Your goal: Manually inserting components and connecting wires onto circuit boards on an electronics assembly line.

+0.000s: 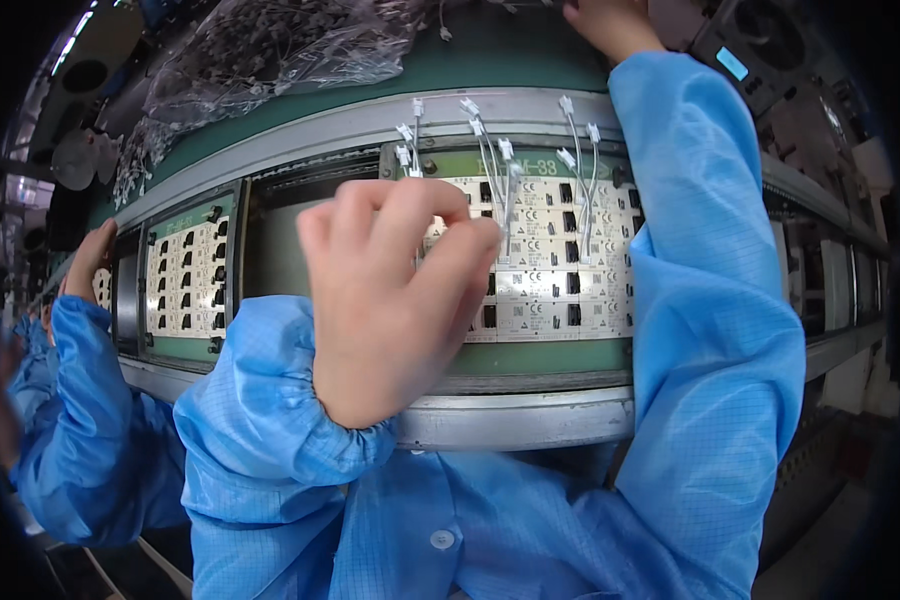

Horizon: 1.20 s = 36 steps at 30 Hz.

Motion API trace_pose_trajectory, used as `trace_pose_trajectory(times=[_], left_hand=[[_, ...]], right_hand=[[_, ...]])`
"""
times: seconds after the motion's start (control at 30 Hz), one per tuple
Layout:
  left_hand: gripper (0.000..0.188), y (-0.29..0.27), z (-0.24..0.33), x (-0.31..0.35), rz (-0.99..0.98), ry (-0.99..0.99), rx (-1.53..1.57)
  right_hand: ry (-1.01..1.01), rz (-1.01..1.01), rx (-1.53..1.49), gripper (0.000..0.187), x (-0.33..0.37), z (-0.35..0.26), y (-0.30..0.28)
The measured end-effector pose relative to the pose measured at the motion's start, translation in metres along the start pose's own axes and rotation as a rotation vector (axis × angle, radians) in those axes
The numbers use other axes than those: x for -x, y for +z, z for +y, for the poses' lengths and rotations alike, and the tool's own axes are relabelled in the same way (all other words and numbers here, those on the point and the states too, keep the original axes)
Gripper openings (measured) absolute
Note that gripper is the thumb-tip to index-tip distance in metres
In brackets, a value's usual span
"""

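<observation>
My left hand (395, 285) is over the white circuit boards (530, 318), which sit in a green carrier panel (560, 356). Its thumb and fingers are curled into a pinch. Whatever lies between the fingertips is hidden. Right beside them stands a short wire lead with a white plug (507, 150). Other such leads rise from the boards, among them a white plug (567, 105) further right, and some lean over the far rail. My right hand (615, 25) reaches away at the top edge, its fingers mostly out of the picture.
A clear plastic bag (280, 50) full of wire leads lies on the green surface beyond the metal rail (520, 425). To the left, another carrier panel (190, 348) holds boards. A co-worker's hand (92, 258) rests near it. Dark equipment (760, 40) stands at far right.
</observation>
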<state>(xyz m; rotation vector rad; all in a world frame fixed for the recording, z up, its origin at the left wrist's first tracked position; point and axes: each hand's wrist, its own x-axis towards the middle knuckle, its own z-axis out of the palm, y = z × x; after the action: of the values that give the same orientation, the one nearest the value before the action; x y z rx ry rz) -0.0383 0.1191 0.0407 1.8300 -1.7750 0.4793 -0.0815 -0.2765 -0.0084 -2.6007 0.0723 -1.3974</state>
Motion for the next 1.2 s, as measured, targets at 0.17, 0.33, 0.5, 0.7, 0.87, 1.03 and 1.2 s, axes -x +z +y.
trace_pose_trajectory(times=[0.17,0.33,0.5,0.7,0.87,1.03,1.2], left_hand=[[0.023,0.014,0.009,0.011,-0.118,0.087,-0.078],[0.012,0.010,0.016,0.005,-0.260,-0.008,0.005],[0.018,0.006,0.024,0.001,-0.317,-0.001,-0.043],[0.012,0.007,0.021,0.001,-0.333,-0.068,0.005],[0.008,0.005,0.013,-0.001,-0.402,-0.115,0.100],[0.010,0.006,0.009,-0.003,-0.425,-0.089,0.143],[0.014,0.007,-0.001,-0.008,-0.451,0.007,0.166]], right_hand=[[0.572,-0.157,-0.017,0.018,-0.041,-0.087,-0.039],[0.406,-0.042,-0.233,0.015,-0.020,-0.102,-0.062],[0.511,-0.072,-0.369,0.011,0.005,-0.133,-0.088],[0.629,-0.110,-0.492,0.010,0.027,-0.165,-0.106],[0.654,-0.127,-0.500,0.010,0.039,-0.169,-0.114],[0.641,-0.106,-0.554,0.012,0.040,-0.170,-0.118],[0.635,-0.103,-0.579,0.012,0.038,-0.171,-0.118]])
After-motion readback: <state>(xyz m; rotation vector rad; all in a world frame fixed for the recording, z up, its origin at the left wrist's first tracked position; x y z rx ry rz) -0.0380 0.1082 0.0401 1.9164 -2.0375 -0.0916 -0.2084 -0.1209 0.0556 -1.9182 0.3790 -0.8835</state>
